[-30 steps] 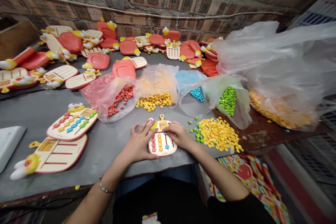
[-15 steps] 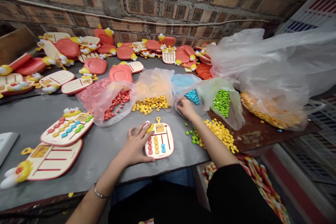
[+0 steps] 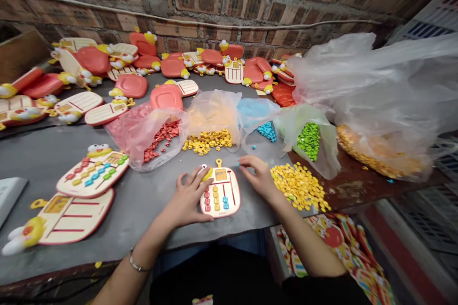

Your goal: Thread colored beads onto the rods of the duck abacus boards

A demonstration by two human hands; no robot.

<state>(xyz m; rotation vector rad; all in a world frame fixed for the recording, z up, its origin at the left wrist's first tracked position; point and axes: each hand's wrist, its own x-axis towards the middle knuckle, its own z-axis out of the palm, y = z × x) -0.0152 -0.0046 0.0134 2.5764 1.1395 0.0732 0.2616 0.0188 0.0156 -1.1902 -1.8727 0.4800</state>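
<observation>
A cream toy board (image 3: 229, 186) with a red rim and a yellow duck head lies flat on the table. Red and yellow beads sit in its two left columns, with two blue beads (image 3: 225, 202) in the third. My left hand (image 3: 188, 195) grips the board's left side, fingers over the duck head and thumb along the lower edge. Just right of the board, my right hand (image 3: 259, 176) pinches a small blue bead (image 3: 238, 164) between thumb and fingertips. Behind it, an open bag (image 3: 250, 116) holds more blue beads (image 3: 267, 131).
Bags of red beads (image 3: 162, 140), yellow beads (image 3: 209, 141) and green beads (image 3: 308, 140) stand behind the board. Loose yellow pieces (image 3: 300, 186) lie at right. A bead-filled board (image 3: 93, 174) rests on another board (image 3: 75, 219) at left. Several red-backed toys (image 3: 173, 66) line the brick wall.
My right hand has drawn back from the blue bead bag toward the board with a blue bead in its fingers. My left hand stays on the board.
</observation>
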